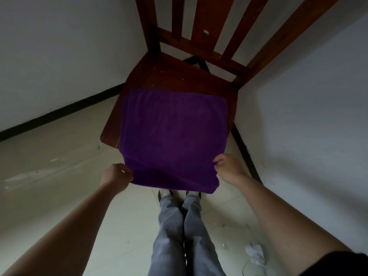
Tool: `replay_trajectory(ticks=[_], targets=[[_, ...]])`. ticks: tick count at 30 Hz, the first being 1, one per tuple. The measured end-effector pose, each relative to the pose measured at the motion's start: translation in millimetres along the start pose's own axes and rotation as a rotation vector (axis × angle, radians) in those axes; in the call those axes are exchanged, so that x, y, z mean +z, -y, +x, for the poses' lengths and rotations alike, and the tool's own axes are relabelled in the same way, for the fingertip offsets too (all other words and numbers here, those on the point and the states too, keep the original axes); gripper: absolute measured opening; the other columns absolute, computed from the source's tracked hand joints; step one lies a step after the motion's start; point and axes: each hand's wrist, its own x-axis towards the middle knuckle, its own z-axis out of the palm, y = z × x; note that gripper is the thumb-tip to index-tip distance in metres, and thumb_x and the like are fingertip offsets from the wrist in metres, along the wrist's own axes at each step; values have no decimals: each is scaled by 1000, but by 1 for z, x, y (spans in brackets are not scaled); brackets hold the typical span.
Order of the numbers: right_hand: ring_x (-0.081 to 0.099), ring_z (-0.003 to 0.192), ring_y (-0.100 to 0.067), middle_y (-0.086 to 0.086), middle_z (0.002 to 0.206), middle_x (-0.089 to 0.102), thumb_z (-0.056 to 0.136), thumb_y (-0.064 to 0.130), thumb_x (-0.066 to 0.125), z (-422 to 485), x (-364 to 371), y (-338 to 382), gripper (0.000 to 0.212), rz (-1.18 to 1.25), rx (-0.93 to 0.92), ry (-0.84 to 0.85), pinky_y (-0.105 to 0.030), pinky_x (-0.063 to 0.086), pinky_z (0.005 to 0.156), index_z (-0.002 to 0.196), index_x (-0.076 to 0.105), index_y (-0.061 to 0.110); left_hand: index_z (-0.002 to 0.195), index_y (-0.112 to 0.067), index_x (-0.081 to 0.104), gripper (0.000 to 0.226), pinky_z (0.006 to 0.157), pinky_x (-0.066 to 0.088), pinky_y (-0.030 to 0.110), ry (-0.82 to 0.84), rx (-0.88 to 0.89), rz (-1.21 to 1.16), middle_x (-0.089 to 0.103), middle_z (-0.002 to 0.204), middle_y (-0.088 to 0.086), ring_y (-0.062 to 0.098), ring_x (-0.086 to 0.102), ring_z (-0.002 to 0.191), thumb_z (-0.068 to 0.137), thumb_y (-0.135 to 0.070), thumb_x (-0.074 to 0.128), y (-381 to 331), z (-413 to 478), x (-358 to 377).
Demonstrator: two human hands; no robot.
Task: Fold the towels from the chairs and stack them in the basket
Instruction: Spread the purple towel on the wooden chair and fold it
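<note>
Apparently towel (173, 134) on chair (179, 76), near corners in pinch of left hand (117, 175), right hand (229, 166).

chair (175, 76) top: out of pic

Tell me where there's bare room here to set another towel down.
Bare wood shows on the chair seat behind the purple towel, up to the backrest. The floor left of the chair is the widest patch. Crowded: the front, where left hand and right hand pinch the towel's near corners, and the right side, tight against the wall.
</note>
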Motion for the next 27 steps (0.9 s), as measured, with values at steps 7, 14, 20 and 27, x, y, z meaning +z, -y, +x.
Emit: replay_trajectory(ticks=[7,14,20,27], targets=[[54,90,-13,-7,113,64,98,17,48,65,-24,45,32,124,-90,-203,-18,42,72,129,56,14,106,-10,70,24,82,45,35,-233,178,48,67,113,19,38,62,104,83,-15,65,-50,56,-4],[58,103,-23,-12,126,55,95,21,55,124,-62,64,36,178,-75,-458,-27,43,74,129,48,11,115,-10,65,29,79,39,29,-462,245,-163,62,116,18,33,59,102,88,-18,58,-103,108,-36],[56,110,-26,-11,129,52,86,21,68,149,-71,72,50,259,-14,-471,-28,45,81,130,47,11,130,-10,54,47,91,47,35,-440,257,-316,59,126,13,26,59,110,86,-21,67,-135,131,-46],[54,106,-27,-9,111,55,73,13,73,151,-81,75,27,222,-21,-465,-44,51,88,87,51,21,111,-10,65,30,78,40,27,-376,179,-378,64,115,8,18,55,97,82,-17,70,-149,140,-55]])
